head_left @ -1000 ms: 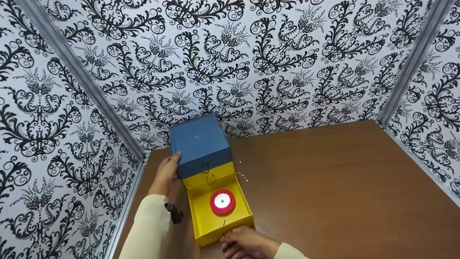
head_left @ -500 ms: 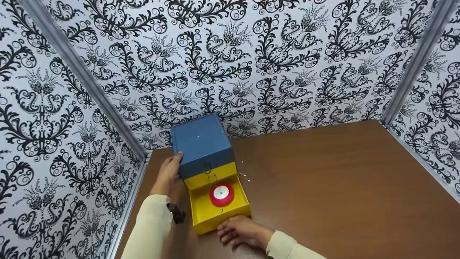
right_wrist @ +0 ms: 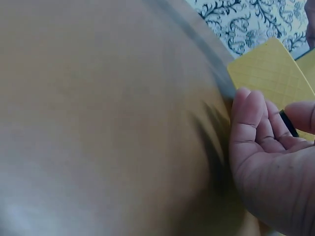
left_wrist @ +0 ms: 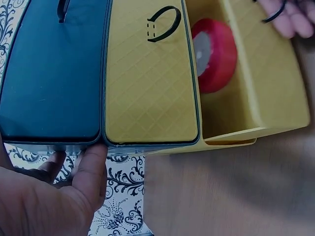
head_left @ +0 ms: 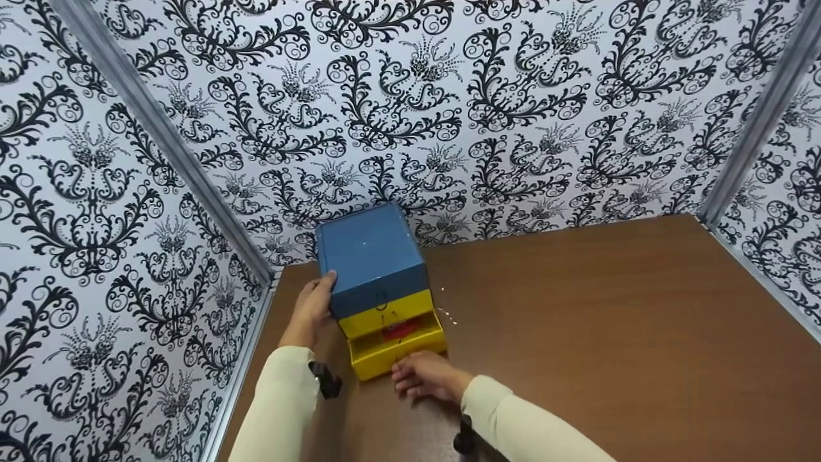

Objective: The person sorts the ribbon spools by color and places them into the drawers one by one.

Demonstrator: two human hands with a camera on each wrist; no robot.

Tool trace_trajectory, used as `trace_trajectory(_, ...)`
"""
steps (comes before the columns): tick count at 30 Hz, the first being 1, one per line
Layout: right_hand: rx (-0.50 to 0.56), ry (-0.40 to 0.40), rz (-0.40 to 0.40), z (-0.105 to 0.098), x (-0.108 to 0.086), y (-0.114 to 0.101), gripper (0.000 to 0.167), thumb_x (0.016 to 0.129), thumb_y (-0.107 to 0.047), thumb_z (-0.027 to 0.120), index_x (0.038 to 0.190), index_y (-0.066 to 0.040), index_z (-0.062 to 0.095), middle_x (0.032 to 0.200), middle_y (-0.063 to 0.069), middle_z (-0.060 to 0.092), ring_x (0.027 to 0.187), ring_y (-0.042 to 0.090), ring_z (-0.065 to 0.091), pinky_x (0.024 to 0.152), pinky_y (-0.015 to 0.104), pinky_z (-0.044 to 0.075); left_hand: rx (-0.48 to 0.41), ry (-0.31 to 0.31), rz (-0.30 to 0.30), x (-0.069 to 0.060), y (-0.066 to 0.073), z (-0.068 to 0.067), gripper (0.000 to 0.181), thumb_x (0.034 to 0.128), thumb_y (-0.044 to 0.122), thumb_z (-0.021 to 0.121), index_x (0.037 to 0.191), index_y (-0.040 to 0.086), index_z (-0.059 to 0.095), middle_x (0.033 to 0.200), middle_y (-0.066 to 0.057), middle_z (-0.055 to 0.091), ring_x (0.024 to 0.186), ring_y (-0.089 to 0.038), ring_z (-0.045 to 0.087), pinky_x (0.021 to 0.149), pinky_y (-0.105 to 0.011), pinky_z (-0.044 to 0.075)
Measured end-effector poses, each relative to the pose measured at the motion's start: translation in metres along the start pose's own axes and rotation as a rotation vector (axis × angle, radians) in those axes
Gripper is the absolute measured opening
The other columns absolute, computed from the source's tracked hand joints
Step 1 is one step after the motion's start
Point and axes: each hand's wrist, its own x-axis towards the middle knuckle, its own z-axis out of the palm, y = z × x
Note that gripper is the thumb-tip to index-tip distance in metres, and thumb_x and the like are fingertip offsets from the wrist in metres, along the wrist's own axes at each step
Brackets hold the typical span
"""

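Observation:
A small drawer chest (head_left: 372,247) stands on the table, with a blue top, a blue drawer front and yellow drawers below. Its lowest yellow drawer (head_left: 372,364) is partly pulled out, and inside lies a roll of red ribbon (left_wrist: 216,56) with a white core, partly covered by the unit above. My left hand (head_left: 314,305) rests against the chest's left side, its fingertips touching the wall in the left wrist view. At the drawer's front, my right hand (head_left: 423,374) pinches the black loop pull (right_wrist: 289,124) between thumb and fingers.
Behind the chest rises a wall (head_left: 513,128) with a black and white scroll pattern, and a similar wall stands close on the left. The brown tabletop (head_left: 577,333) stretches to the right. Small shiny bits (head_left: 447,314) lie beside the chest.
The lowest drawer has slid inward, away from me, carrying the ribbon roll partly under the unit above. My right hand has moved in with it; the left stays at the chest's side.

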Motion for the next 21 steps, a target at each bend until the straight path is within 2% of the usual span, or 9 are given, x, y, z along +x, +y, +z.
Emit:
trace_trajectory(6, -0.036, 0.017, -0.003, 0.0, 0.014, -0.01, 0.025, 0.093, -0.006, 0.055, 0.112, 0.008, 0.064, 0.099, 0.016, 0.07, 0.071, 0.018, 0.067, 0.056, 0.027, 0.052, 0.011, 0.026, 0.014, -0.002, -0.004, -0.001, 0.069, 0.1032, 0.044, 0.046, 0.15, -0.005, 0.032, 0.149, -0.029, 0.034, 0.133, -0.04, 0.042, 0.109, -0.051, 0.038)
trace_trajectory(11, -0.054, 0.036, -0.016, -0.004, 0.029, -0.017, 0.027, 0.095, -0.009, 0.054, 0.113, 0.008, 0.064, 0.101, 0.017, 0.07, 0.076, 0.019, 0.068, 0.06, 0.028, 0.054, -0.057, 0.02, -0.002, -0.006, -0.002, 0.001, 0.07, 0.1029, 0.045, 0.047, 0.152, -0.001, 0.029, 0.148, -0.028, 0.036, 0.131, -0.041, 0.044, 0.108, -0.052, 0.039)
trace_trajectory(14, -0.052, 0.047, -0.014, -0.006, 0.036, -0.017, 0.028, 0.095, -0.01, 0.055, 0.114, 0.008, 0.065, 0.103, 0.017, 0.069, 0.079, 0.019, 0.068, 0.063, 0.029, 0.055, -0.068, 0.017, -0.011, -0.008, -0.002, 0.002, 0.071, 0.103, 0.045, 0.047, 0.153, 0.0, 0.028, 0.149, -0.028, 0.036, 0.131, -0.041, 0.044, 0.107, -0.053, 0.04)
trace_trajectory(21, -0.014, 0.066, -0.025, -0.012, 0.039, -0.015, 0.032, 0.096, -0.012, 0.055, 0.12, 0.008, 0.06, 0.11, 0.019, 0.067, 0.086, 0.022, 0.069, 0.068, 0.032, 0.057, -0.068, 0.021, -0.012, -0.003, -0.002, 0.005, 0.071, 0.1024, 0.047, 0.048, 0.153, 0.001, 0.029, 0.147, -0.027, 0.037, 0.13, -0.04, 0.046, 0.107, -0.051, 0.04)
